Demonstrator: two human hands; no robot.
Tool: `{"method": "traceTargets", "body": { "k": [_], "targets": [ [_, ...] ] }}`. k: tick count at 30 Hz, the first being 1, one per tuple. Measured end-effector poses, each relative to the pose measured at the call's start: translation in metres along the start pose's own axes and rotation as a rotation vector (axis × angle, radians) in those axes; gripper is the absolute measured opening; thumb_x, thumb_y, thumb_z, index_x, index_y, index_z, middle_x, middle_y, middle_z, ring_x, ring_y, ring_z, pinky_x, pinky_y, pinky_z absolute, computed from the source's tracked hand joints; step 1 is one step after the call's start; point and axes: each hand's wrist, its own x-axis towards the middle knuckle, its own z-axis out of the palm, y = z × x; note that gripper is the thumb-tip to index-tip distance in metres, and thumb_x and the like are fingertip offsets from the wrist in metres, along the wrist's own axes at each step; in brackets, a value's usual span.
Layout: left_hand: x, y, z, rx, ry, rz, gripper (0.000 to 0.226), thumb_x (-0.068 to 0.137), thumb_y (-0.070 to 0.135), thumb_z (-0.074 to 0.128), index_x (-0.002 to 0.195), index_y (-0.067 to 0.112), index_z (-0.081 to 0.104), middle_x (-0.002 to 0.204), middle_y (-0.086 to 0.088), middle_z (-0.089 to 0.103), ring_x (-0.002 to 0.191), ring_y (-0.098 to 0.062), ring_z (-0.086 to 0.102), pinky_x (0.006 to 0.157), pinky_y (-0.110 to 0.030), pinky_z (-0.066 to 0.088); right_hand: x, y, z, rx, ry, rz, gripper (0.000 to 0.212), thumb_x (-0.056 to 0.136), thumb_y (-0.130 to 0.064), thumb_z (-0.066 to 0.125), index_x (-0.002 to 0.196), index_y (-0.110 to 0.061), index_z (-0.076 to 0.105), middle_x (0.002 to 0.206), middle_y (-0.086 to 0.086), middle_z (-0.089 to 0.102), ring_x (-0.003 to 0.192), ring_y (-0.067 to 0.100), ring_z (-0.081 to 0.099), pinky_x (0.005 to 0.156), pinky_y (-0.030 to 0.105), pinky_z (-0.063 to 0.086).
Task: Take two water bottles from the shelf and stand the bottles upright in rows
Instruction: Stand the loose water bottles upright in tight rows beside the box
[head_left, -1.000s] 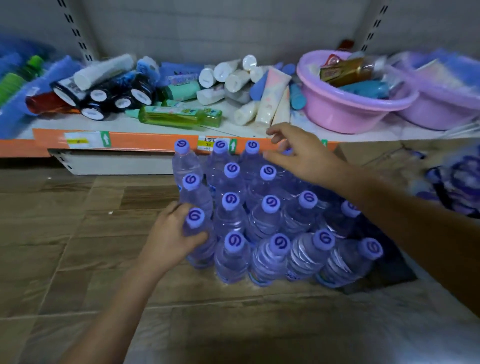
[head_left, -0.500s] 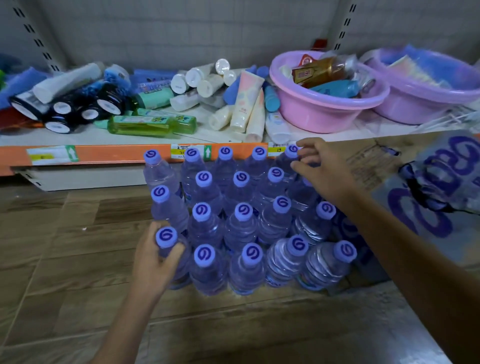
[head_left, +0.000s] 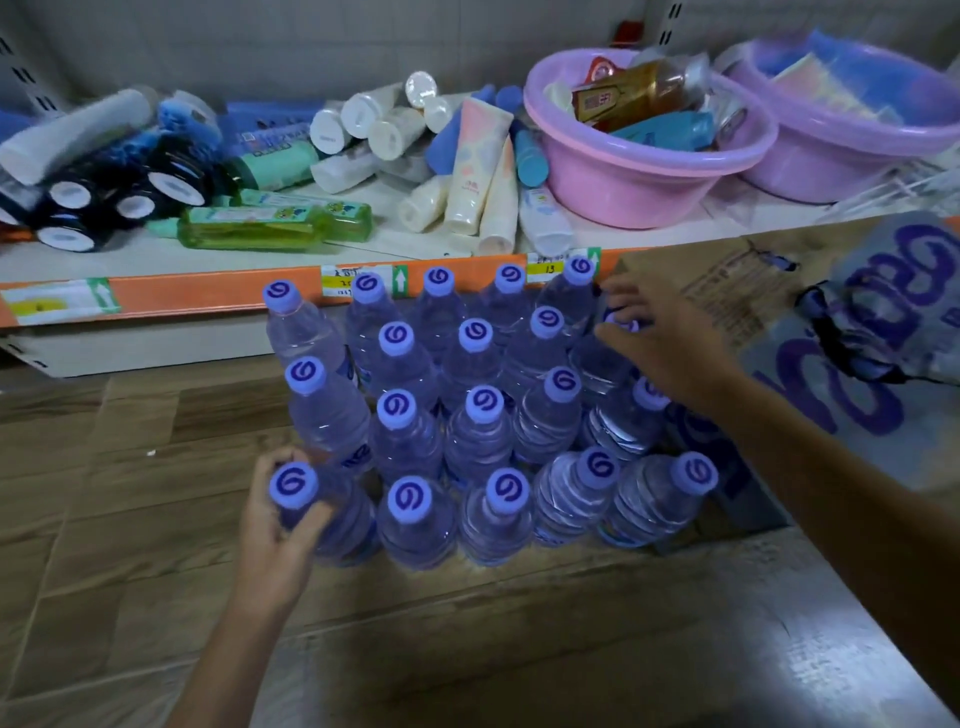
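Our left hand (head_left: 275, 525) grips a corner bottle (head_left: 332, 514), our right hand (head_left: 660, 348) another bottle (head_left: 621, 325), squaring the rows.

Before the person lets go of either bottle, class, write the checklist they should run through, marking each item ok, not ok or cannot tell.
1. Left hand grips the front-left bottle: ok.
2. That bottle stands upright in the front row: ok.
3. Right hand holds the far-right bottle by its cap: ok.
4. That bottle's base is down on the floor: cannot tell, hidden.
5. Neighbouring bottles stand upright: ok.
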Motion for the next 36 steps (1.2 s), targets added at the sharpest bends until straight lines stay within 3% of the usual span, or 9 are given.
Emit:
{"method": "traceTargets", "body": {
  "k": [4,7,9,14,18,22,27,31,36],
  "targets": [
    [0.003,0.025,-0.005,-0.034,0.004,0.021,0.042,0.072,0.016,0.050,0.113,0.015,0.045,0.107,0.017,0.054,0.099,0.009,0.050,0.088,-0.008,0.038,-0.037,0.001,-0.041,-0.230,-0.037,-0.045,0.040,0.086,-0.014,0.063,0.123,-0.010,0.050,0.104,-0.003,0.049,0.096,0.017,0.051,0.080,0.034,0.043],
    [0.022,0.071,0.021,-0.024,0.106,0.090,0.031,0.078,0.043,0.054,0.107,0.035,0.050,0.110,0.008,0.054,0.107,-0.013,0.052,0.097,-0.030,0.042,-0.078,-0.001,-0.083,-0.426,-0.207,-0.089,0.044,0.086,-0.017,0.062,0.126,-0.011,0.047,0.112,0.004,0.049,0.098,0.019,0.051,0.078,0.034,0.042],
    [0.036,0.112,0.058,0.143,0.058,0.250,0.029,0.080,0.035,0.051,0.108,0.027,0.053,0.107,0.006,0.054,0.108,-0.022,0.051,0.100,-0.038,0.039,-0.101,-0.004,-0.109,-0.491,-0.287,-0.041,0.045,0.087,-0.021,0.062,0.129,-0.013,0.047,0.122,0.008,0.051,0.105,0.023,0.053,0.083,0.038,0.047],
    [0.049,0.179,0.163,0.344,-0.388,0.491,0.037,0.076,0.036,0.048,0.103,0.012,0.058,0.101,0.010,0.053,0.099,-0.003,0.044,0.088,-0.003,0.029,-0.116,0.005,-0.141,-0.547,-0.382,0.010,0.042,0.090,-0.030,0.057,0.130,-0.018,0.048,0.128,0.003,0.050,0.110,0.019,0.052,0.088,0.031,0.045],
    [0.048,0.159,0.196,0.583,-0.701,0.403,0.050,0.071,0.050,0.043,0.102,0.014,0.060,0.107,-0.003,0.062,0.103,-0.016,0.055,0.094,-0.021,0.040,-0.090,0.032,-0.122,-0.353,-0.375,-0.042,0.045,0.092,-0.030,0.054,0.133,-0.018,0.041,0.134,0.005,0.047,0.119,0.023,0.050,0.096,0.037,0.045],
    [0.039,0.160,0.180,0.902,-0.547,0.160,0.059,0.074,0.051,0.048,0.108,0.005,0.060,0.113,-0.014,0.063,0.107,-0.028,0.057,0.092,-0.034,0.041,-0.083,0.038,-0.089,-0.116,-0.305,-0.200,0.046,0.091,-0.026,0.055,0.132,-0.014,0.040,0.124,0.011,0.051,0.108,0.025,0.053,0.095,0.042,0.044],
    [-0.025,0.176,0.178,1.014,-0.197,-0.078,0.029,0.087,0.021,0.057,0.108,0.001,0.059,0.111,-0.015,0.064,0.106,-0.027,0.057,0.086,-0.030,0.039,-0.110,0.060,-0.072,-0.554,-0.328,-0.362,0.063,0.091,-0.035,0.051,0.143,-0.013,0.025,0.140,0.015,0.044,0.131,0.033,0.037,0.106,0.043,0.029],
    [-0.087,0.168,0.170,1.048,-0.224,-0.276,0.005,0.085,0.016,0.056,0.086,0.011,0.055,0.087,-0.009,0.051,0.085,-0.019,0.048,0.074,-0.028,0.033,-0.156,0.066,-0.069,-0.518,-0.283,-0.359,0.064,0.088,-0.032,0.055,0.141,-0.009,0.029,0.151,0.012,0.030,0.141,0.029,0.023,0.117,0.042,0.013],
    [-0.094,0.135,0.184,0.917,-0.104,-0.308,0.007,0.082,0.013,0.055,0.078,0.011,0.050,0.080,-0.010,0.051,0.079,-0.019,0.047,0.069,-0.028,0.034,-0.155,0.065,-0.068,-0.532,-0.276,-0.271,0.063,0.092,-0.037,0.050,0.144,-0.010,0.026,0.159,0.009,0.006,0.146,0.029,0.006,0.118,0.042,0.013]
  ]
}}
